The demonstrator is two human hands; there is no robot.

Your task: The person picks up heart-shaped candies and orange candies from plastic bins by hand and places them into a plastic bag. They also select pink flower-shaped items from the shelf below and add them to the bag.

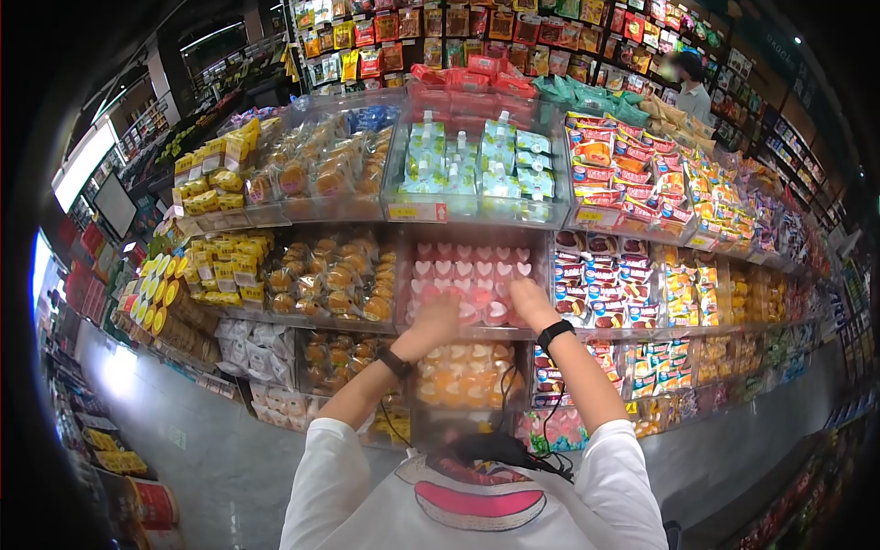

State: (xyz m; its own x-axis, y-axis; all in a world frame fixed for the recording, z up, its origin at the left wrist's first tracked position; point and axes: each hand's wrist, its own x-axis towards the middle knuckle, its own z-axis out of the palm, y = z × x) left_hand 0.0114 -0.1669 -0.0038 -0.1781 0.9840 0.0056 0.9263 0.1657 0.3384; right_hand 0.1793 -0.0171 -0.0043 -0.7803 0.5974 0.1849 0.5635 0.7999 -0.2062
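Observation:
Both my hands reach into a clear middle-shelf bin of pink cups with pale heart-shaped tops (461, 270), set in rows. At the front left of the bin is my left hand (438, 314), its fingers smeared by motion over the nearest cups. My right hand (529, 301) is at the front right, fingers curled in beside a heart-topped cup (498, 313); what they hold, if anything, is hidden. Each wrist wears a dark band.
Clear pouches with spouts (500, 156) fill the bin above. Wrapped buns (330, 275) lie to the left and blue-and-white snack packets (603, 280) to the right. Orange-toned cups (458, 376) sit below. Another person (694, 92) stands beyond the display at right.

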